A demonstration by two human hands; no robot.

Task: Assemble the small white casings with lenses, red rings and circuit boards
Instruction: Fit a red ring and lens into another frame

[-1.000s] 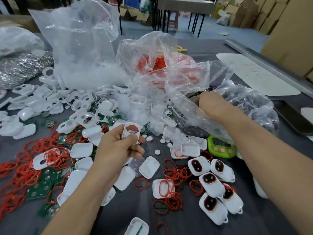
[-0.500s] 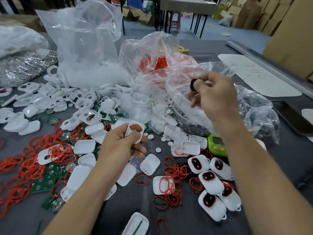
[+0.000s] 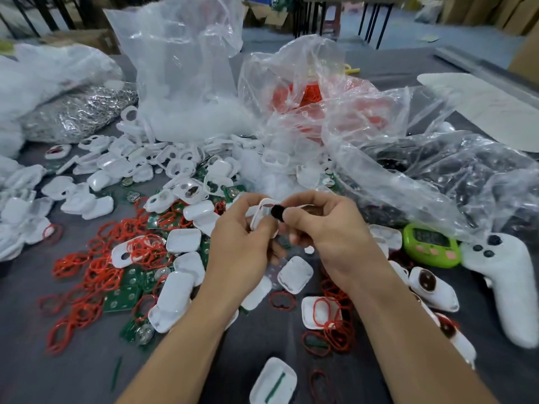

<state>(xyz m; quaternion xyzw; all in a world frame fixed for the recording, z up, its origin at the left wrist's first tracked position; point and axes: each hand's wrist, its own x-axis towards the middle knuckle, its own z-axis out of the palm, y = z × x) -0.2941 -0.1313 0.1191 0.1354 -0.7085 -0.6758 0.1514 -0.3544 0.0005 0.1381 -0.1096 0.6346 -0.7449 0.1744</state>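
My left hand (image 3: 242, 243) grips a small white casing (image 3: 262, 211) with a red ring in its opening, held above the table's middle. My right hand (image 3: 323, 228) pinches a small dark lens (image 3: 277, 212) between thumb and forefinger, right against that casing. Loose white casings (image 3: 183, 242) lie scattered over the dark table. Red rings (image 3: 99, 269) pile up at the left and also lie below my right wrist. Green circuit boards (image 3: 122, 298) sit among the rings. Finished casings with dark lenses (image 3: 428, 284) lie at the right.
Clear plastic bags stand behind my hands: one with white parts (image 3: 186, 83), one with red rings (image 3: 306, 91), one with dark lenses (image 3: 437, 170). A green timer (image 3: 428, 246) and a white controller (image 3: 507, 284) lie at the right. A bag of silver parts (image 3: 78, 112) sits far left.
My right hand came out of the lens bag with a dark lens and moved left and down to the casing. My left hand raised the casing a little toward it.
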